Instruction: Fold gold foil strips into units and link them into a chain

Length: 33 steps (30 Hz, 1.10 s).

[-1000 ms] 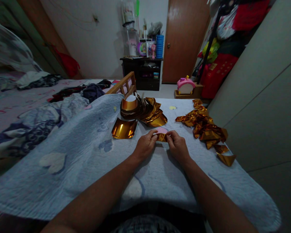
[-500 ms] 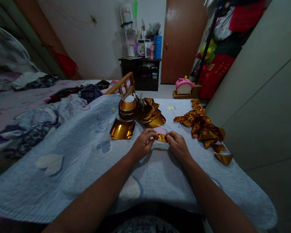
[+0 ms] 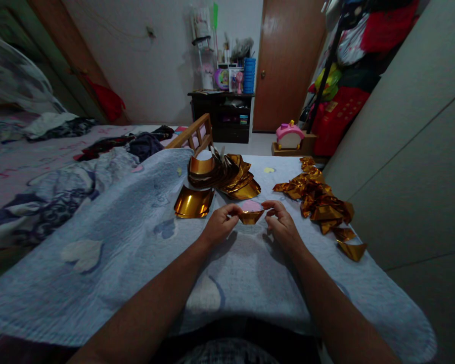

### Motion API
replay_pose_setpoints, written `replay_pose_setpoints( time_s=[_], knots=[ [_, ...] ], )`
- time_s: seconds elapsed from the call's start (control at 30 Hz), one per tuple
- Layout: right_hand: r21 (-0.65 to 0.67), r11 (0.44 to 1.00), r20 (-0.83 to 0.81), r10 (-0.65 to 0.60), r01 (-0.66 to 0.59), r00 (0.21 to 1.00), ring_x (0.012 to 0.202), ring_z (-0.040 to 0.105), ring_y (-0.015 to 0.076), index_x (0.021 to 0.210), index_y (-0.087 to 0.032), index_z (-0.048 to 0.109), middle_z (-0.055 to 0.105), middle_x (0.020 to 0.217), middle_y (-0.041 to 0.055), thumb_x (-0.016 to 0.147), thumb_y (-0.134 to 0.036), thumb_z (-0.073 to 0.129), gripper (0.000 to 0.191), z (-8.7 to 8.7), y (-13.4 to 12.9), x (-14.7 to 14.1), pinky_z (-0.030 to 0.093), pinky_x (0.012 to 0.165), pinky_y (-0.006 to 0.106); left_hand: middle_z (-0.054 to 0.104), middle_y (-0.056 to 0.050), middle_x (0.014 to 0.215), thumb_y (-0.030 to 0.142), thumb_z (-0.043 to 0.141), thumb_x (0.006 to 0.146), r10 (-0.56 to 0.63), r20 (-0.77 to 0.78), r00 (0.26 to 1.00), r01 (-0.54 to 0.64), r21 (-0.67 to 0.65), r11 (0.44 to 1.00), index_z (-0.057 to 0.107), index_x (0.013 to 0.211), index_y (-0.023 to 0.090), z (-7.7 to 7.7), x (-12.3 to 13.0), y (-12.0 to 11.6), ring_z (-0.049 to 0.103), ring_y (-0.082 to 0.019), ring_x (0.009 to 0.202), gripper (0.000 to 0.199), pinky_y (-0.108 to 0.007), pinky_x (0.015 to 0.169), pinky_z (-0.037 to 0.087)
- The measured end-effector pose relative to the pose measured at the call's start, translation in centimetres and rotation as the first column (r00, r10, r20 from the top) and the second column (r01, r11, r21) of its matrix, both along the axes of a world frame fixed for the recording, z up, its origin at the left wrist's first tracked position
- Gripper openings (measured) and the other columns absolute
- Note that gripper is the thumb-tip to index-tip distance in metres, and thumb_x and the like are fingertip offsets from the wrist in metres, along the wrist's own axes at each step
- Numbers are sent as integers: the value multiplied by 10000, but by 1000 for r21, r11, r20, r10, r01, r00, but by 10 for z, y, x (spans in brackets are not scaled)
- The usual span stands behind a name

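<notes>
A small folded gold foil piece point(image 3: 251, 217), shaped like a shallow boat, is between my hands above the blue cloth. My left hand point(image 3: 223, 222) pinches its left end between thumb and fingers. At its right tip is my right hand point(image 3: 282, 222), with the index finger by the corner and the thumb apart from it. Beyond my left hand lie flat gold sheets point(image 3: 193, 202) and a fanned stack of gold foil sheets point(image 3: 238, 177). Folded gold foil pieces point(image 3: 318, 199) form a long heap on the right.
The blue cloth point(image 3: 136, 263) with heart shapes covers the surface. A wooden rail point(image 3: 191, 132) stands at its far left edge, beside a bed with rumpled clothes point(image 3: 144, 146). Beyond the far edge are a pink toy point(image 3: 290, 135) and a dark cabinet point(image 3: 220, 116). A pale panel point(image 3: 409, 151) borders the right.
The gold piece has gone from a flat strip to a wider boat shape. My right hand's fingers have spread and loosened from its right end. The view has shifted slightly.
</notes>
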State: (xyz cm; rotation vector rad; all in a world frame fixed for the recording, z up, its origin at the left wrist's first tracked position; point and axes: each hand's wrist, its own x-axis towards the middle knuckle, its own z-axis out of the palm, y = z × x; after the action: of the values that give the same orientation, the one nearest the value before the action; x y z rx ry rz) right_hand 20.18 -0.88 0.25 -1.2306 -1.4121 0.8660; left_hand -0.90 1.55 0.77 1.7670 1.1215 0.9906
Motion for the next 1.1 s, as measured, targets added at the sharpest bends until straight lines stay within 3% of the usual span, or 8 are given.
replay_pose_setpoints(
  time_s=[0.27,0.43,0.77,0.93,1.03,1.1],
  knots=[
    [-96,985,-94,131,-140,987,624,481,143,925,-222,675,563,721,-15,798,-312,582,181,5,-2,-5,380,559,265,660,-16,777,217,540,705,43,181,983,-8,-188,982,668,810,182,3,1,2,568,-149,694,169,-254,643,440],
    [-146,966,-208,179,-212,962,549,431,115,845,-207,650,529,630,-43,783,-350,653,156,10,-3,-4,326,513,246,658,0,774,230,564,714,81,262,962,-9,-265,964,649,959,196,-2,1,5,550,-133,650,261,-238,590,416],
    [-273,934,-498,67,-229,864,504,481,81,849,-206,602,591,674,-48,724,-383,765,271,4,1,-1,367,447,196,672,1,758,344,595,812,85,298,951,7,-294,956,556,1165,194,0,2,4,561,-128,635,385,-238,603,416],
    [-266,943,-515,35,-198,857,492,496,79,879,-213,579,599,664,-59,723,-393,768,305,2,3,0,383,428,184,669,-3,755,353,565,850,111,191,975,-74,-190,979,568,1153,184,0,-1,3,586,-139,662,347,-256,643,443],
    [-265,956,-480,-18,-125,877,449,457,70,868,-216,563,568,599,-79,706,-402,758,315,3,4,-1,355,403,172,673,-9,765,328,534,891,161,94,982,-162,3,987,612,1123,185,3,-4,-2,626,-157,723,283,-270,698,467],
    [-261,964,-466,-75,-56,882,431,440,67,863,-217,555,553,573,-89,685,-394,750,318,4,6,-1,341,384,166,683,-14,786,300,509,916,227,7,974,-225,150,963,638,1099,192,7,-7,-5,637,-165,742,248,-279,723,479]
  ],
)
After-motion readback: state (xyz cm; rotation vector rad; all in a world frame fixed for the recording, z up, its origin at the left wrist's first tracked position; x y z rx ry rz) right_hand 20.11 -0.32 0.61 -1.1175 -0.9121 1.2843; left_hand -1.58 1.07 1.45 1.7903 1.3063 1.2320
